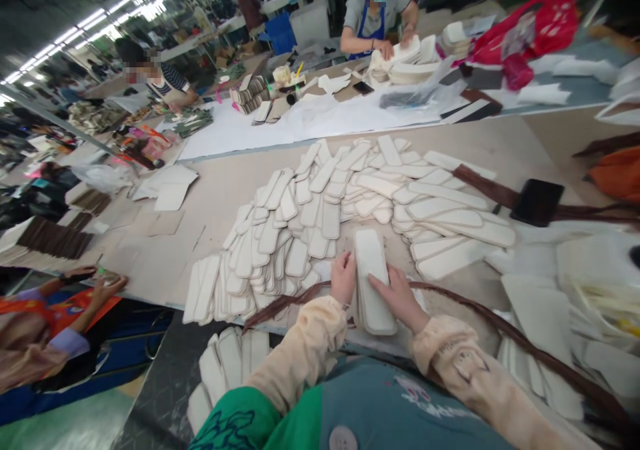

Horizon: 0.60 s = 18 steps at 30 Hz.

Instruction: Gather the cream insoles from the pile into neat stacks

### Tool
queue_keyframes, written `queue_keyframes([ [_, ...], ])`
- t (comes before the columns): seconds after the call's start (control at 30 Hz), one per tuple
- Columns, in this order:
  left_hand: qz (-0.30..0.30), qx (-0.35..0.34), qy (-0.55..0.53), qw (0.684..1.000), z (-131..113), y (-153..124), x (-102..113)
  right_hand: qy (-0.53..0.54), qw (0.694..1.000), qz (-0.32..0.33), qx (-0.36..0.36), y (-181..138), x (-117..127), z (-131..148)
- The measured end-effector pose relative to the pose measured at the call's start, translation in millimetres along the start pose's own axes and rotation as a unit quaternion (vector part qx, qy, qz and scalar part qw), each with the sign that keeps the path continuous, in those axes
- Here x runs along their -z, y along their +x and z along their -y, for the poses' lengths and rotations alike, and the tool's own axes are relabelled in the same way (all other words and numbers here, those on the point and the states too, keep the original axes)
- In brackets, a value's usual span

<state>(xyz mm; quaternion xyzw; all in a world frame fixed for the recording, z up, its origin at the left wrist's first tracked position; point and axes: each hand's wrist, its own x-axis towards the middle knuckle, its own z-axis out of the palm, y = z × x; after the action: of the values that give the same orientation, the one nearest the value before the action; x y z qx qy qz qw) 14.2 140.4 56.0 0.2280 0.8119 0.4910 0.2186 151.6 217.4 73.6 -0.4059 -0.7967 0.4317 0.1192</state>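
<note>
Stack (373, 283) of pads sits pinched between my half-curled left hand (343, 278) and right hand (397, 297), at six o'clock of the heap (350, 203); a slack squeeze could fan it apart.

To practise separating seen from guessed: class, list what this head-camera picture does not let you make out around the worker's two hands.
Head view, stack: how many pieces it holds; the left hand and right hand cover its sides.
Head view, lower pile: partly hidden behind the left sleeve.
Head view, brown strap: its end is cut off by the picture's bottom right corner.
</note>
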Motion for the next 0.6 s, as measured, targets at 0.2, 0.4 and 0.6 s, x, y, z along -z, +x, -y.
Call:
queue_keyframes([
  [0.2,0.01,0.011,0.217,0.976,60,-11,78,0.116,0.991,0.047,-0.039,-7,5,-11],
  [0.4,0.07,0.007,0.313,0.947,93,-30,109,0.194,0.977,0.065,-0.066,-15,7,-18],
  [0.6,0.064,0.009,0.309,0.949,98,-9,116,0.176,0.977,0.09,-0.082,-20,8,-14],
])
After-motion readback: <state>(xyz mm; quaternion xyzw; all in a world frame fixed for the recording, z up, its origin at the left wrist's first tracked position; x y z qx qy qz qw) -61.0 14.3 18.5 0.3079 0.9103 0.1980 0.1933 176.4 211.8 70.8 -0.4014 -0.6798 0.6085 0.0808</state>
